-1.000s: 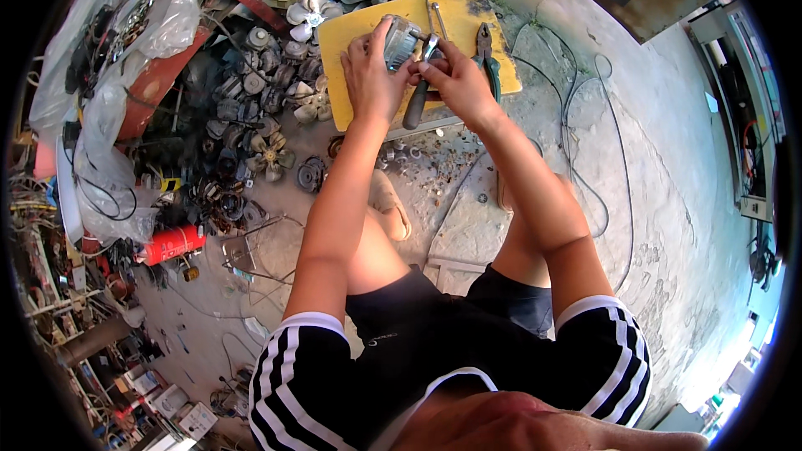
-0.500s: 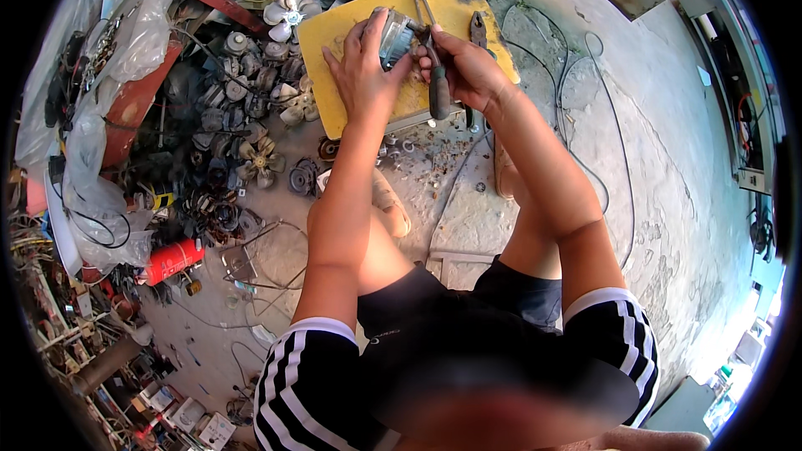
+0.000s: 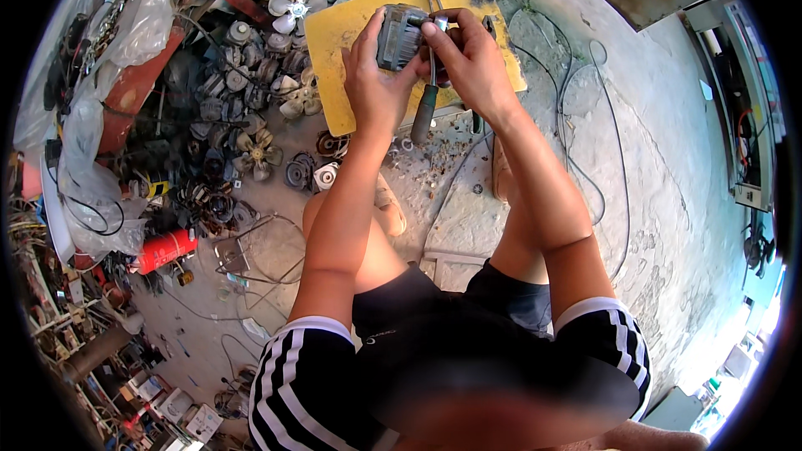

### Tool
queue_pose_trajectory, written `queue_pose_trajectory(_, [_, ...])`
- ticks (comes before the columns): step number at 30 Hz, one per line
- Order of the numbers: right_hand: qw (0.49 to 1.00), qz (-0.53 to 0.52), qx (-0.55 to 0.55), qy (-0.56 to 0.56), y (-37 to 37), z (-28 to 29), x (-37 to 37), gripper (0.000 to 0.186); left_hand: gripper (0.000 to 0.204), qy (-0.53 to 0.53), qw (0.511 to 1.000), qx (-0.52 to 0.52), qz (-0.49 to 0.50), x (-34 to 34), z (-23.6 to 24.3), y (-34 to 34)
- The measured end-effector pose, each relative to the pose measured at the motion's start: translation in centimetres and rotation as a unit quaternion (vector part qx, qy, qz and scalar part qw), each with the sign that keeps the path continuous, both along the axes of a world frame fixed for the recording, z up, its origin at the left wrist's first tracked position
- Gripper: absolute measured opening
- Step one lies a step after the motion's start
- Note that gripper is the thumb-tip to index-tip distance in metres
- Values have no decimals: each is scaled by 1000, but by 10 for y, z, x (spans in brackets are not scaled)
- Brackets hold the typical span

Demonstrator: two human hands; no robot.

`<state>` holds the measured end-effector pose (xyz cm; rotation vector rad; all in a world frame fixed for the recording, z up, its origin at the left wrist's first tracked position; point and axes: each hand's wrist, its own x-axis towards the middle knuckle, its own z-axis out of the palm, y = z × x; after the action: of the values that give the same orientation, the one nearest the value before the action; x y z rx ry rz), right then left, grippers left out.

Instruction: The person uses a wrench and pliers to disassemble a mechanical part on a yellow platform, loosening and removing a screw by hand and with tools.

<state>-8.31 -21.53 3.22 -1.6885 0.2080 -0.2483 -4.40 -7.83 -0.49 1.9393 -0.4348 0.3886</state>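
My left hand point(image 3: 373, 79) is closed around the side of a small grey finned motor housing point(image 3: 396, 40), tilted above a worn yellow board point(image 3: 334, 29). My right hand point(image 3: 478, 67) keeps a screwdriver point(image 3: 424, 115) in its fingers, its dark green handle hanging down toward me. The thumb and forefinger of that hand pinch near the housing's right end, where a dark shaft-like part sticks out. What exactly the fingertips touch there is partly hidden. A metal rod-like tool point(image 3: 437, 2) lies on the board just beyond my right fingers. Pliers point(image 3: 489, 29) rest at the board's right side.
Left of the board lies a heap of old motors point(image 3: 238, 67) and fan blades point(image 3: 257, 154). A red cylinder point(image 3: 167, 250) lies nearer, at the left. Black cable point(image 3: 603, 192) loops over the concrete floor on the right. Small scraps are scattered below the board.
The housing has turned in my left hand and shows more of its finned face. My right fingers have moved up to its end, and the screwdriver handle has swung down and left.
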Motion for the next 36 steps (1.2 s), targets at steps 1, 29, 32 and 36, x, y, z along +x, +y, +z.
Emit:
queue_pose_trajectory(1, [1000,-12,-25,-8,1,-2,0,38,74,-18,1000,13,4,0,0,1])
queue_pose_trajectory(29, [997,14,20,70,-30,-23,10,37,90,-22,988,102,-115,21,-14,12])
queue_pose_trajectory(32, [998,39,18,53,-33,-27,8,42,89,5,990,52,-127,26,-21,10])
queue_pose_trajectory(36, [994,93,-5,62,-41,-16,3,46,86,57,989,12,-132,17,-14,13])
